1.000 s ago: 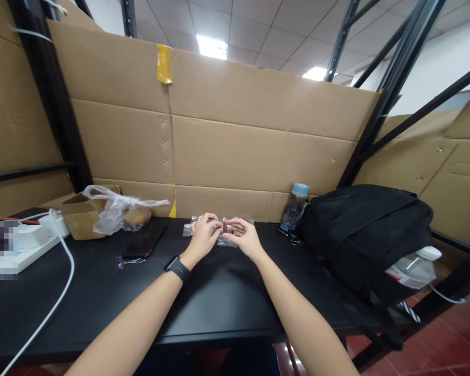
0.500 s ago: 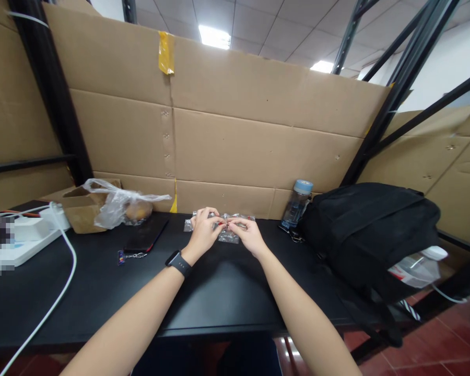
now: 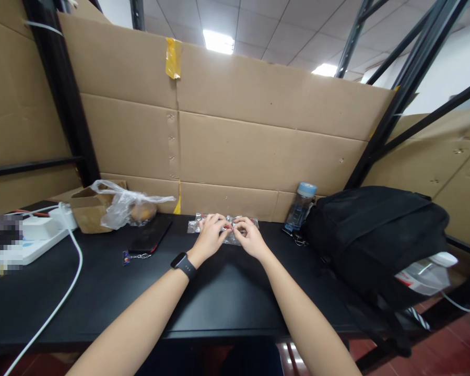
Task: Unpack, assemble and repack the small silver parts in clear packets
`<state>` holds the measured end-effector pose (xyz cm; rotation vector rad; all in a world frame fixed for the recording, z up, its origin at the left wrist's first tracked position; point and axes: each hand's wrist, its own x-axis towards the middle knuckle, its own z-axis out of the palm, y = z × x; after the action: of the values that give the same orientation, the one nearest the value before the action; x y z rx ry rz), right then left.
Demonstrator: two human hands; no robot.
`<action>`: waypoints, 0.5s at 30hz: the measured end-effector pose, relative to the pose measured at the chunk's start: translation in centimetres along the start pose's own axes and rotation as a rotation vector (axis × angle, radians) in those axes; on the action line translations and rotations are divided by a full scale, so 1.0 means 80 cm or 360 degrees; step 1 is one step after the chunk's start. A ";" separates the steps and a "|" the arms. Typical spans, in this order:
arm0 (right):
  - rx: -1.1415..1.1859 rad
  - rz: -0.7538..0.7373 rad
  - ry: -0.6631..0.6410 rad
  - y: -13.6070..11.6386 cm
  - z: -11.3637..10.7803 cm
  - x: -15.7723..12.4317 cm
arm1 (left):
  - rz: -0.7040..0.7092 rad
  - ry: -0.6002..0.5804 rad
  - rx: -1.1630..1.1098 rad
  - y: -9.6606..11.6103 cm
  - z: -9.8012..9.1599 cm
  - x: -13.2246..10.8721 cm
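My left hand (image 3: 211,234), with a dark watch (image 3: 183,265) on its wrist, is at the back of the black table. Its thumb and forefinger pinch a small red piece (image 3: 227,227) whose kind is too small to make out. Close beside it on the right, my right hand (image 3: 250,237) is curled, thumb and forefinger closed together near the red piece. Whether those fingers hold anything is hidden. Crinkled clear plastic packets (image 3: 232,240) lie beneath and behind both hands, with bits of red showing in them.
On the left are a phone (image 3: 149,237) with a keychain, a knotted plastic bag (image 3: 119,209), a cardboard box (image 3: 88,214) and a white power strip (image 3: 43,245) with a cable. A water bottle (image 3: 300,206) and black backpack (image 3: 376,240) stand right. Cardboard (image 3: 235,151) walls the back.
The view has shifted slightly, so everything sits a little further right. My fingertips have moved a bit apart, and more of the red piece shows between them.
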<state>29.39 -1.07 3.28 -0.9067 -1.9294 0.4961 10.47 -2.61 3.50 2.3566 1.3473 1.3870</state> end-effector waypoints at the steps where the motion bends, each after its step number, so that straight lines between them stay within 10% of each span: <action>1: -0.0009 0.0004 0.0006 -0.001 0.000 0.000 | -0.0035 -0.0018 -0.0120 -0.002 0.001 0.001; 6: 0.0022 0.0029 -0.0050 -0.003 -0.003 0.000 | -0.0095 -0.0294 -0.0857 -0.014 -0.001 0.006; 15: 0.0051 0.0048 -0.0167 -0.005 -0.001 0.001 | -0.0071 -0.0291 -0.0753 -0.022 -0.006 0.010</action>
<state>29.32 -1.29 3.62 -0.9063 -1.9989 0.6011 9.15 -1.09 3.44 2.0633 0.8968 1.2688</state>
